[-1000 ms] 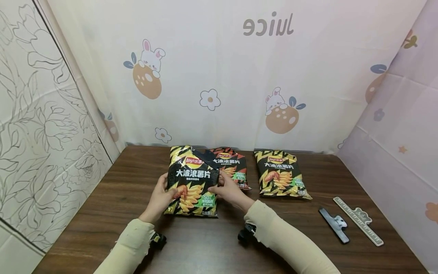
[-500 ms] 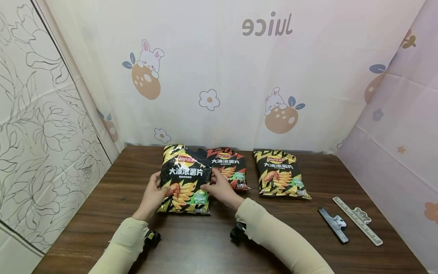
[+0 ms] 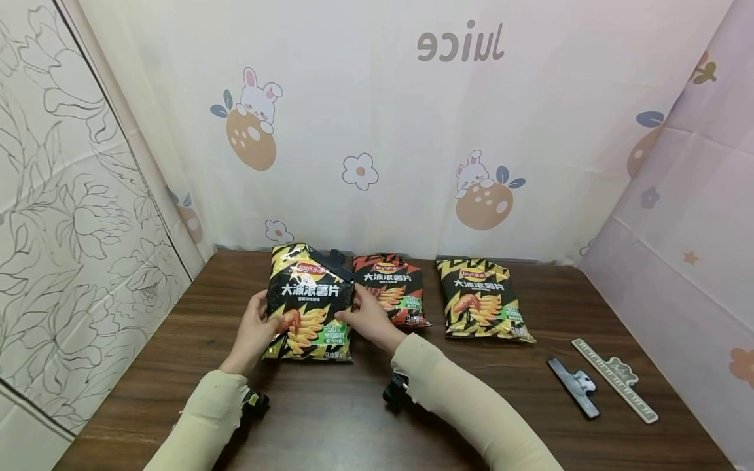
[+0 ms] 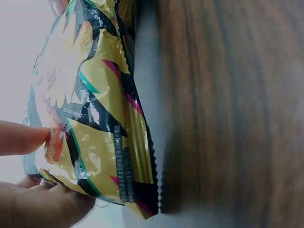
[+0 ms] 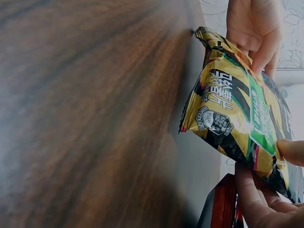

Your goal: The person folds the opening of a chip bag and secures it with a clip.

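Fingers (image 5: 249, 192) gripping one clipped bag (image 3: 307, 302), two other bags (image 3: 480, 297), two loose clips (image 3: 574, 387)

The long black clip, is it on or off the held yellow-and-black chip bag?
On: in the head view the clip crosses the top right corner of the bag.

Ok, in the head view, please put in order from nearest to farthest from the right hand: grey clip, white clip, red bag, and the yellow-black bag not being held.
1. Red bag: just beyond the right hand.
2. Unheld yellow-black bag: right of the red one.
3. Grey clip: farther right, closer to the person.
4. White clip: just right of the grey one.
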A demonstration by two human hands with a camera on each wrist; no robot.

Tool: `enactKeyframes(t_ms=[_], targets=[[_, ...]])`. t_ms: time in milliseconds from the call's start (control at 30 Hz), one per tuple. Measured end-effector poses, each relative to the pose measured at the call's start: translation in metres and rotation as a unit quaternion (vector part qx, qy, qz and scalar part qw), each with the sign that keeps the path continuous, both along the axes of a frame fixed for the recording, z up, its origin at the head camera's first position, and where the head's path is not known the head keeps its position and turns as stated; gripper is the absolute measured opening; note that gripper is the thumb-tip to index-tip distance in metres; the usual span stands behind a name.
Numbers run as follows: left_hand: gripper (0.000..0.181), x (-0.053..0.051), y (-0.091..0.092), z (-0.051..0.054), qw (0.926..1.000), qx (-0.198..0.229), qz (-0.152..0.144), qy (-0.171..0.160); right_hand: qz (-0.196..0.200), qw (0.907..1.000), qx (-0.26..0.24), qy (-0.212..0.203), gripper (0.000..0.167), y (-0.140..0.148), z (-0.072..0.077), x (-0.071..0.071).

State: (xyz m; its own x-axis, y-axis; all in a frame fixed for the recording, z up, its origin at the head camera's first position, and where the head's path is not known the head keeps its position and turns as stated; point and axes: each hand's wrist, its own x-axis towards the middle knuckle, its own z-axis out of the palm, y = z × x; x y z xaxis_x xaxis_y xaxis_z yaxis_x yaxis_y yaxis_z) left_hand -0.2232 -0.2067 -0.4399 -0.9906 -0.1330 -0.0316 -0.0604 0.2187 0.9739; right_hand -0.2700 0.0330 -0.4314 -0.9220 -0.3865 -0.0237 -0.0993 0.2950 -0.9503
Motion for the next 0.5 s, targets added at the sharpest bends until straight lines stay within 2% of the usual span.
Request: enactKeyframes(t_ms=[200, 367, 500], targets=[[0.064, -0.003, -0.006, 0.002, 0.9998, -0.018, 0.007, -0.007, -0.013, 0.9996, 0.026, -0.008, 0.082, -0.008, 0.0, -0.005], [0.066, -0.005, -0.01, 0.002, 0.9981, -0.054, 0.026, -0.015, -0.024, 0.9983, 0.053, -0.006, 0.085, -0.013, 0.003, -0.009], [0.067, -0.008, -0.013, 0.002, 0.9969, -0.068, 0.035, -0.019, -0.027, 0.998, 0.055, -0.016, 0.086, -0.017, 0.006, -0.011]])
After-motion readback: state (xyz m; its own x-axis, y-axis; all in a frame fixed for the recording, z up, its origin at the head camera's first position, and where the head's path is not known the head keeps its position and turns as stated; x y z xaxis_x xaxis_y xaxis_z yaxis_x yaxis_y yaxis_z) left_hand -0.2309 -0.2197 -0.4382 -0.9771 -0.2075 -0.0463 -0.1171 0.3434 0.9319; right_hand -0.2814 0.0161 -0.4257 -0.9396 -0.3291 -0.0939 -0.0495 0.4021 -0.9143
